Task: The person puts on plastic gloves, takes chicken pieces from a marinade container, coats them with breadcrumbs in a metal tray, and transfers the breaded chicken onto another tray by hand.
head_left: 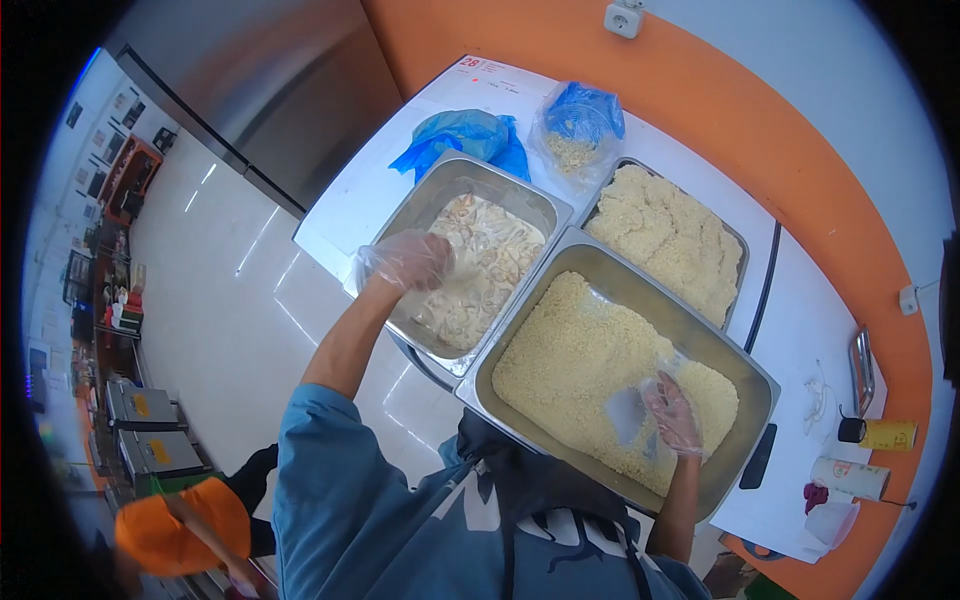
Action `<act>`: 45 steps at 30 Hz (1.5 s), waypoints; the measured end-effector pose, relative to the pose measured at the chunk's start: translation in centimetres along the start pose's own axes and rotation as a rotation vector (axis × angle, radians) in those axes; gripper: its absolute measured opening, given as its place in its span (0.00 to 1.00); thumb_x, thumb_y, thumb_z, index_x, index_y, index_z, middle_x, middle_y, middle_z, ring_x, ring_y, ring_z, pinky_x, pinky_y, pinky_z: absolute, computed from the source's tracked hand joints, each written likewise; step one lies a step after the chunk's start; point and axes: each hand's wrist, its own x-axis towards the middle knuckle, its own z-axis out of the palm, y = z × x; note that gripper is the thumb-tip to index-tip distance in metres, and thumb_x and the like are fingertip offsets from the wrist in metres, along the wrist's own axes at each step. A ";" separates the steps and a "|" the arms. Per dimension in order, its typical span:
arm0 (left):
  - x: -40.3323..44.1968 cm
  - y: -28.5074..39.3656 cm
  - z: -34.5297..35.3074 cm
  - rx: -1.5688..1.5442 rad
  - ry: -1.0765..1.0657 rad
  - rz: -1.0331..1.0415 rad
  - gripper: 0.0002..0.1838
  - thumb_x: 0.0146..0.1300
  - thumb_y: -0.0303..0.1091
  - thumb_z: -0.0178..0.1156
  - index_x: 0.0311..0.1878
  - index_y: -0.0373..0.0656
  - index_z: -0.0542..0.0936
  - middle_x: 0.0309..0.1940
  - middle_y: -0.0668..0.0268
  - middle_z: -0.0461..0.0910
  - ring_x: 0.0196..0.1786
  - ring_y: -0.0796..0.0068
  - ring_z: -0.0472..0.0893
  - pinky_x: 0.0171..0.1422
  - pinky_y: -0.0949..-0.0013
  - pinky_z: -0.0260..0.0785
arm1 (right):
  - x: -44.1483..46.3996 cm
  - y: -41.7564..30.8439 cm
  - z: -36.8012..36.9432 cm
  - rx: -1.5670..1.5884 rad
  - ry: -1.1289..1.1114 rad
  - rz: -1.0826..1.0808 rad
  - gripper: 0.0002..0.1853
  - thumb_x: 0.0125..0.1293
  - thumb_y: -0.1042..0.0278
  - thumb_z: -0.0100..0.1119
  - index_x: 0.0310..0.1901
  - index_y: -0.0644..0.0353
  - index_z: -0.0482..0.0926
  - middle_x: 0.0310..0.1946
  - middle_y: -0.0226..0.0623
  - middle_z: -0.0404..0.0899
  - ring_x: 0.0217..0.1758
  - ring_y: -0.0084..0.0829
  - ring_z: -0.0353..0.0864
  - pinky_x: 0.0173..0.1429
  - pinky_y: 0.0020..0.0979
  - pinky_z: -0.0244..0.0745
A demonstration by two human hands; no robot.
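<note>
My left hand (pixel 408 262), in a clear plastic glove, is over the left side of a steel pan (pixel 397 222). The pan holds pale ring-like pieces (pixel 480 262) in a creamy white batter. Its fingers point down toward the batter and are blurred, so I cannot tell whether they hold anything. My right hand (pixel 672 412), also gloved, is low in a larger steel pan (pixel 752 378) of yellowish crumbs (pixel 580 345). Its fingers are stretched out beside a bare patch of pan bottom, with no piece visible in them.
Behind the crumb pan stands a tray heaped with crumb coating (pixel 665 235). A blue plastic bag (pixel 460 138) and a clear bag of crumbs (pixel 575 135) lie at the back. Containers (pixel 850 478) are on the right. A person in an orange top (pixel 185 528) is at lower left.
</note>
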 end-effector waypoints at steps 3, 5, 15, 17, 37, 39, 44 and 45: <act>0.6 -1.9 0.1 -0.012 0.092 0.044 0.10 0.46 0.35 0.65 0.33 0.44 0.84 0.30 0.56 0.83 0.37 0.54 0.83 0.39 0.56 0.74 | 0.0 -0.4 0.4 0.017 0.019 0.011 0.41 0.70 0.63 0.64 0.76 0.67 0.50 0.64 0.49 0.64 0.64 0.34 0.68 0.67 0.31 0.65; 0.5 -2.4 -0.1 -0.022 0.218 0.133 0.10 0.47 0.36 0.65 0.33 0.45 0.84 0.31 0.57 0.83 0.37 0.54 0.83 0.41 0.54 0.74 | -0.1 -0.3 0.5 0.034 0.025 0.010 0.41 0.71 0.63 0.63 0.76 0.67 0.50 0.64 0.49 0.64 0.64 0.34 0.68 0.66 0.31 0.65; 4.6 -2.2 5.5 0.037 0.159 -0.116 0.10 0.61 0.35 0.54 0.30 0.45 0.83 0.32 0.53 0.85 0.34 0.52 0.86 0.39 0.53 0.78 | 0.4 1.5 -0.9 0.052 0.009 -0.026 0.39 0.70 0.67 0.63 0.76 0.61 0.54 0.65 0.48 0.64 0.66 0.35 0.68 0.70 0.31 0.64; 5.1 -2.4 7.6 0.032 0.192 -0.131 0.11 0.63 0.35 0.52 0.31 0.46 0.83 0.33 0.53 0.86 0.34 0.53 0.86 0.39 0.53 0.78 | 0.5 1.7 -1.0 -0.123 0.061 -0.007 0.38 0.70 0.67 0.63 0.76 0.61 0.54 0.63 0.46 0.65 0.66 0.35 0.68 0.69 0.30 0.64; 4.0 -2.9 4.3 0.088 0.378 -0.097 0.07 0.58 0.35 0.57 0.31 0.47 0.83 0.29 0.57 0.84 0.33 0.56 0.85 0.38 0.54 0.77 | 0.2 0.1 -0.5 -0.384 0.068 0.009 0.37 0.73 0.58 0.60 0.76 0.62 0.55 0.64 0.54 0.67 0.65 0.37 0.70 0.68 0.33 0.66; 4.0 -3.1 3.9 0.052 0.458 -0.065 0.06 0.57 0.34 0.58 0.29 0.46 0.82 0.28 0.57 0.83 0.32 0.55 0.84 0.36 0.53 0.76 | 0.2 0.3 -0.6 -0.389 0.071 0.003 0.37 0.73 0.57 0.60 0.76 0.61 0.55 0.65 0.54 0.67 0.66 0.37 0.70 0.68 0.34 0.65; 3.9 -3.5 1.9 0.058 0.467 -0.020 0.05 0.54 0.33 0.59 0.28 0.45 0.82 0.28 0.56 0.82 0.32 0.54 0.84 0.35 0.53 0.75 | -0.5 -1.4 0.4 -0.465 0.088 0.007 0.37 0.73 0.57 0.60 0.76 0.61 0.55 0.64 0.53 0.68 0.66 0.37 0.69 0.68 0.35 0.66; 3.7 -3.3 1.5 0.065 0.469 -0.016 0.05 0.54 0.33 0.59 0.28 0.45 0.82 0.28 0.56 0.83 0.32 0.54 0.84 0.35 0.54 0.76 | -0.4 -1.3 0.3 -0.449 0.083 0.010 0.37 0.73 0.57 0.60 0.76 0.61 0.55 0.64 0.53 0.69 0.66 0.37 0.69 0.67 0.35 0.66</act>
